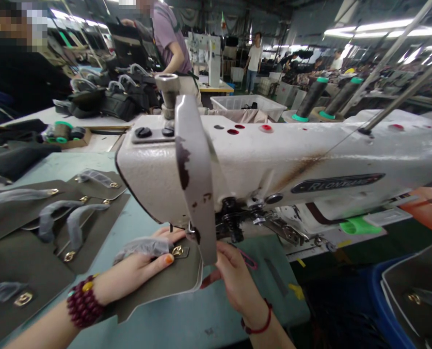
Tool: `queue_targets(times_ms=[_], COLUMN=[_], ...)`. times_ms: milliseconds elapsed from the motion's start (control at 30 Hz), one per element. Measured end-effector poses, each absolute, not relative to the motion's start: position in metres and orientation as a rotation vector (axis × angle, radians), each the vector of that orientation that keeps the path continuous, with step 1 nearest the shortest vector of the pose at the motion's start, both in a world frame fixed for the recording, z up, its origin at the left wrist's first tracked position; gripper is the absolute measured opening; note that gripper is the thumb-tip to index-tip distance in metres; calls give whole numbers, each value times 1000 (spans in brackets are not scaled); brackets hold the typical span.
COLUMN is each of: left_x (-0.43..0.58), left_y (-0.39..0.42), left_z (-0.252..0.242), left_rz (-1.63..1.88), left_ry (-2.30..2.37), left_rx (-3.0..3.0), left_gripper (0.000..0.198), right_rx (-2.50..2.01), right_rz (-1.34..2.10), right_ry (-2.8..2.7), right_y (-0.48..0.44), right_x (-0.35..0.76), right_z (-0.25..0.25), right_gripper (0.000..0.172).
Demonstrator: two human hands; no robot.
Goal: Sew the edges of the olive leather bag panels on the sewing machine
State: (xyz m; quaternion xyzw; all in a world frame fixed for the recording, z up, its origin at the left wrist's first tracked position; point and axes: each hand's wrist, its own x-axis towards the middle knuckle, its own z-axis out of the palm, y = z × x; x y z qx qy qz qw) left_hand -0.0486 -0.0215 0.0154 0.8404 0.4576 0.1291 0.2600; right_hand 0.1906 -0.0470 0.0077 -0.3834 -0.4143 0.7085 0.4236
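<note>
My left hand (pixel 143 271) lies on a grey-brown bag panel (pixel 168 281) on the sewing machine's bed. Its fingers stretch toward the needle area, with a plastic-wrapped handle (pixel 143 248) between thumb and fingers. The thumb rests beside a gold buckle (pixel 178 250) at the handle's end. At the panel's right edge, my right hand (pixel 235 276) has curled fingers closed on the border, partly hidden behind the take-up lever cover (pixel 196 179). Above both hands extends the white sewing machine head (pixel 252 145). The needle point is hidden.
More panels with wrapped handles (pixel 81 218) lie at left. A blue bin (pixel 368 286) at right holds another panel. Black thread cones (pixel 312 99) stand behind the machine. Black bags (pixel 121 99) cover a back table, near a co-worker in a purple shirt (pixel 168 34).
</note>
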Motion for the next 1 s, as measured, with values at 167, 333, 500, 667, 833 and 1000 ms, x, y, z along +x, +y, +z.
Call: queue_targets(times_ms=[167, 333, 500, 667, 833, 1000], left_x=[-50, -51, -51, -49, -37, -27], left_y=[-26, -26, -27, -29, -23, -16], left_z=[8, 5, 2, 11, 36, 55], left_rz=[366, 400, 387, 384, 442, 404], left_ry=[1304, 1341, 1326, 1330, 1224, 1101], left_rx=[2213, 2064, 2171, 2569, 2826, 2933], left_gripper=[46, 47, 47, 52, 49, 46], right_rx=[-950, -934, -895, -965, -977, -954], right_rz=[1797, 1771, 1742, 1522, 1411, 1459], right_ry=[-1135, -1124, -1091, -1195, -1246, -1243], right_y=[-46, -45, -43, -43, -42, -42], right_x=[191, 190, 186, 179, 175, 177], right_z=[12, 5, -2, -2, -10, -13], right_gripper=[26, 23, 21, 21, 23, 21])
